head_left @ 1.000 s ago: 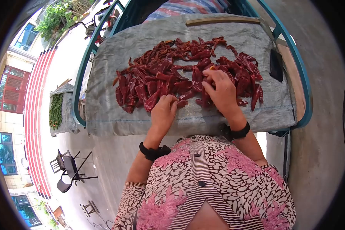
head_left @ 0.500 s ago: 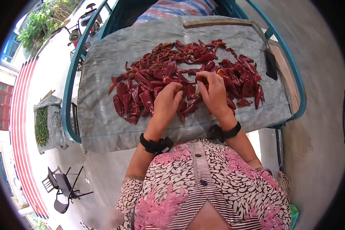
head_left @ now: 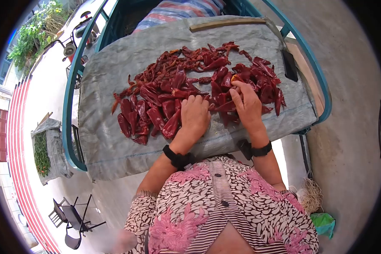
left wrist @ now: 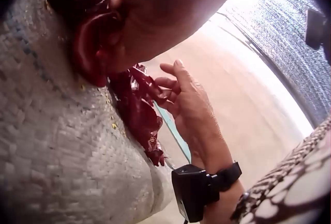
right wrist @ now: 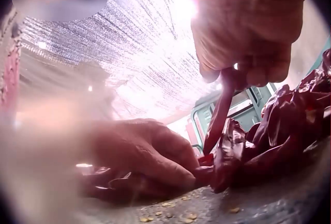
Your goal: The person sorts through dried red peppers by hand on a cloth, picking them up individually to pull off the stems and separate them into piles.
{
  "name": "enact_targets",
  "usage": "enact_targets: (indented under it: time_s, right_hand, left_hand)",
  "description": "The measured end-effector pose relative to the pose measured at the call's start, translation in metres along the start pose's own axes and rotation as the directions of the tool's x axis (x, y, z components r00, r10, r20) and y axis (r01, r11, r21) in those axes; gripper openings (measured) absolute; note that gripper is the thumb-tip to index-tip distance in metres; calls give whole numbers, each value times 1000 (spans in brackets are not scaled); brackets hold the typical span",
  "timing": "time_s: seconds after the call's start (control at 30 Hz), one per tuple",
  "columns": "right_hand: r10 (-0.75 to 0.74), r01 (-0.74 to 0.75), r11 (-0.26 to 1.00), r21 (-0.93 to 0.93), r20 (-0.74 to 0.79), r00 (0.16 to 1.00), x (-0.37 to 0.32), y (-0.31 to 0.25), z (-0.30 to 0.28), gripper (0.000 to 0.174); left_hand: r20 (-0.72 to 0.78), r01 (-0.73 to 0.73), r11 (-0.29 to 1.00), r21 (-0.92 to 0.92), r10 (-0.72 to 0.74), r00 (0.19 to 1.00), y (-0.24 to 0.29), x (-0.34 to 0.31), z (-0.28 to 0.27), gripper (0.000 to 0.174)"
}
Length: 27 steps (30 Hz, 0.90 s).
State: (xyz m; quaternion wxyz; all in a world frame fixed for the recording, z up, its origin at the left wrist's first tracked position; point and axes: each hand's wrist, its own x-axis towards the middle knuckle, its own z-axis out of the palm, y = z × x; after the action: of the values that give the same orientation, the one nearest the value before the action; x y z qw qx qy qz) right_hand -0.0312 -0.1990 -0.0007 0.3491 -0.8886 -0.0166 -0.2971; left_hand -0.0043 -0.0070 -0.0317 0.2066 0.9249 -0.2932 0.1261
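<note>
Dried red chili peppers (head_left: 156,116) lie in a broad heap on a grey woven sheet (head_left: 114,156). My left hand (head_left: 195,115) is low at the heap's near edge, fingers curled at a glossy red chili (left wrist: 90,51) seen in the left wrist view. To its right, my right hand (head_left: 247,105) is raised a little higher. Its thumb and fingers pinch a long red chili (right wrist: 218,118), which hangs down in the right wrist view. More chilies (right wrist: 279,126) lie just beyond it. The left fingertips are partly hidden among the chilies.
A teal metal rail (head_left: 70,114) frames the sheet. A black phone (head_left: 289,65) lies at the right and a wooden strip (head_left: 226,24) at the back. Small yellow seeds (right wrist: 191,217) dot the sheet. Folding chairs (head_left: 76,216) stand on the ground at left.
Both hands came close together over the heap, then parted. My left hand has shifted right along the near edge; the right has moved slightly right. The head view has turned a little.
</note>
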Motion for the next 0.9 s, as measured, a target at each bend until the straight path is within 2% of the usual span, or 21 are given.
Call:
enact_targets:
  time_s: [0.07, 0.13, 0.17, 0.27, 0.3, 0.43, 0.5, 0.6, 0.63, 0.73, 0.83, 0.9]
  right_hand:
    - [-100, 98, 995, -25, -98, 990, 5, 8, -2, 25]
    - [25, -32, 992, 125, 55, 998, 3, -9, -11, 25]
    - [74, -101, 976, 195, 140, 987, 2, -18, -12, 24]
    - [-84, 10, 968, 251, 286, 955, 0, -29, -1, 20]
    - [-120, 40, 948, 315, 241, 963, -1, -27, 10, 17]
    - [-59, 9, 974, 224, 215, 975, 6, -16, 13, 13]
    - [-26, -19, 981, 193, 227, 973, 16, -9, 4, 12]
    - [106, -168, 961, 221, 269, 957, 25, 3, -8, 14]
    - [197, -277, 934, 224, 325, 925, 28, 6, -12, 18]
    - [254, -308, 933, 188, 266, 930, 36, 10, -15, 21]
    - [175, -185, 970, 155, 80, 981, 38, 14, -5, 23]
    - [104, -158, 959, 234, 225, 969, 35, 11, -3, 23]
  left_hand:
    - [-54, 40, 997, -59, -43, 998, 0, 0, -10, 21]
    - [-128, 59, 987, -150, -79, 989, 1, 3, -24, 20]
    - [-120, 32, 978, -206, -58, 991, 0, 4, -32, 20]
    - [60, 18, 931, -364, 4, 998, -6, 2, -37, 20]
    - [-41, -128, 942, -309, 122, 992, -8, 3, -38, 22]
    - [-23, 129, 881, -456, -157, 987, -3, -1, -39, 24]
    - [-67, 91, 954, -286, -114, 991, -10, -2, -34, 26]
    - [-84, 65, 997, -38, -68, 994, -9, 3, -25, 26]
    - [-78, 61, 997, 41, -58, 995, -6, 5, -22, 26]
    - [5, 59, 988, 141, -60, 998, 1, 10, -14, 23]
    - [-46, 83, 987, 140, -77, 996, 1, 12, -3, 19]
    - [-93, 133, 990, 48, -128, 987, 2, 10, -7, 16]
